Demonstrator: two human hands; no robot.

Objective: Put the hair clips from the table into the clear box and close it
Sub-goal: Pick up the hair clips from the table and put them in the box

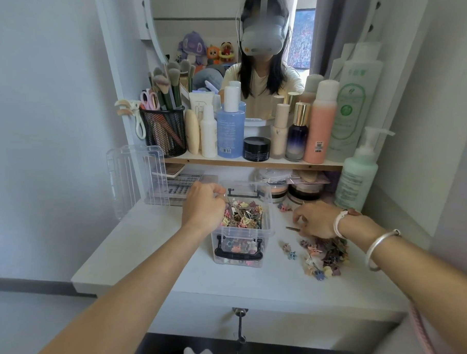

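The clear box (266,226) stands open in the middle of the white table, holding several small pastel hair clips (244,215). Its clear lid (132,178) leans upright at the back left. My left hand (203,205) hovers over the box's left rim with fingers pinched on a thin clip above the contents. My right hand (316,220) rests on the table right of the box, fingers curled around a slim metal clip (292,228). A pile of loose hair clips (328,254) lies just below that hand, and one small clip (284,207) sits further back.
A shelf (253,162) behind the box carries bottles, a black jar (256,148) and a mesh brush cup (163,134). A green pump bottle (356,176) stands at the right. Compacts and lash trays sit under the shelf. A mirror shows a person wearing a headset.
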